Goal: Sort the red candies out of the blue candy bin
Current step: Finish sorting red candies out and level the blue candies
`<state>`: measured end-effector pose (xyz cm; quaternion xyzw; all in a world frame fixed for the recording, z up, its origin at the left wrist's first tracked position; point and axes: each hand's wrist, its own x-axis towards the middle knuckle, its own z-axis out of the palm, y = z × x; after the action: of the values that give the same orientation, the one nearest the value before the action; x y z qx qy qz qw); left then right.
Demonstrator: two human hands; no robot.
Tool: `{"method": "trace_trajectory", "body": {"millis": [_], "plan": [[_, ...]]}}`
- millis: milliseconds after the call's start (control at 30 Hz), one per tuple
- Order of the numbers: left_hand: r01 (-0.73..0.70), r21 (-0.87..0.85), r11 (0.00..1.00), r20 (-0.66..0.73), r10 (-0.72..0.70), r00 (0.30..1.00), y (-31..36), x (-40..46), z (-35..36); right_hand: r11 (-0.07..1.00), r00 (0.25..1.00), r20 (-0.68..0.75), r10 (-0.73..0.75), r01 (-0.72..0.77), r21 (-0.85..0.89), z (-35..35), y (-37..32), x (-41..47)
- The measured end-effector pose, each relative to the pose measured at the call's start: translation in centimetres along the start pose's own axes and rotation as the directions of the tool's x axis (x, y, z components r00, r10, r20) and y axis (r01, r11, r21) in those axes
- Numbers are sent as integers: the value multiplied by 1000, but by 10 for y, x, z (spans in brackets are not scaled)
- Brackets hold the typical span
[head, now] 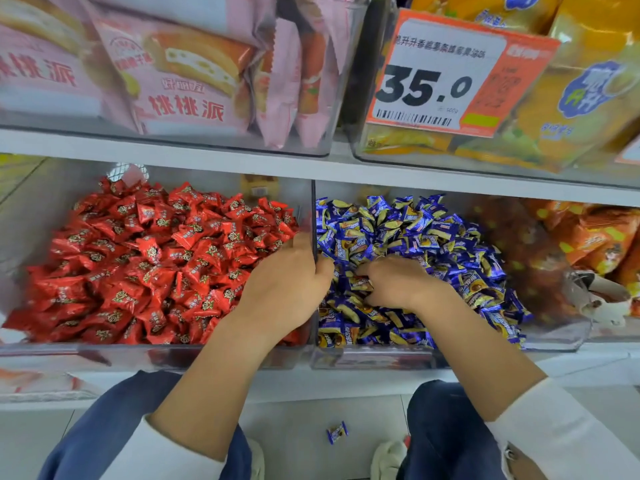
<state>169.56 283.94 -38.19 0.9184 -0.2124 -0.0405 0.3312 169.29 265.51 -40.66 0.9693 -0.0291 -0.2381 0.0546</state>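
Head view, left to right. Far left, the red candy bin (20, 237) was heaped with red candies (156, 258), so that reads as the drop target; it sat flush against the blue candy bin (554, 337), only the clear divider (314, 216) between them. Short carry, sensible layout.

Your left hand (287, 289) sat right at that divider, over the red bin's right edge. Fingers reached forward along the wall, thumb tip just over on the blue side. I'd judge you were bracing there or staging to pass candy across. Whether it held anything: can't tell, the palm faced down and hid it.

Your right hand (401, 282) was down in the blue candies (415, 233), fingers curled into the pile near the divider. A reddish wrapper (362, 282) showed at the fingertips; probably a stray red candy, but too small and blurred to be sure. Fingers looked bent around wrappers as if raking or pinching; can't confirm a firm grasp on one piece.

No other red was obvious on the blue pile's surface; any left is likely buried, so I'd guess digging was the point of that curled posture.

One blue candy (337, 432) lay on the floor (294, 445) between your knees, well apart from both bins.

Further right, a bin of orange packets (588, 237), not involved.
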Motion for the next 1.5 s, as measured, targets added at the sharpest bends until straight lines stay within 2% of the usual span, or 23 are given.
{"method": "trace_trajectory", "body": {"millis": [233,333,400,533,600,700,767,967,1100,1200,1333,1400,1500], "plan": [[-6,-11,1000,11,6,1000,0,0,-1,979,993,-113,-17,39,200,0,12,-4],[8,5,1000,13,-8,1000,1,0,-1,979,988,-152,-16,47,198,2,16,-8],[7,11,1000,11,-7,1000,2,0,-1,984,974,-228,16,25,175,5,14,-9],[11,7,1000,14,-11,1000,2,-1,-1,979,851,-491,189,-124,161,4,14,-8],[7,1,1000,15,-7,1000,2,-1,-1,985,822,-547,156,-86,150,1,18,-8],[6,2,1000,21,-6,1000,1,-2,-1,985,898,-439,-32,102,136,0,16,-12],[5,6,1000,21,-5,1000,2,-2,-1,988,947,-308,-93,127,91,2,8,-12],[11,35,999,30,-12,999,6,-1,-2,997,988,-153,-10,-1,-76,4,-6,2],[11,-3,1000,36,-11,999,4,-2,-3,992,989,-136,51,-66,-111,1,-13,6],[-10,-19,1000,46,10,999,1,-2,-3,997,980,-189,56,-63,-34,1,-7,7],[-17,-18,1000,59,18,998,0,-2,-5,991,932,-359,49,-1,133,-4,14,-2],[-5,-8,1000,64,6,998,0,-2,-5,944,905,-411,104,40,328,-10,24,-9],[37,0,999,81,-37,996,0,-2,-5,813,892,-406,198,82,576,-13,31,-17]]}}
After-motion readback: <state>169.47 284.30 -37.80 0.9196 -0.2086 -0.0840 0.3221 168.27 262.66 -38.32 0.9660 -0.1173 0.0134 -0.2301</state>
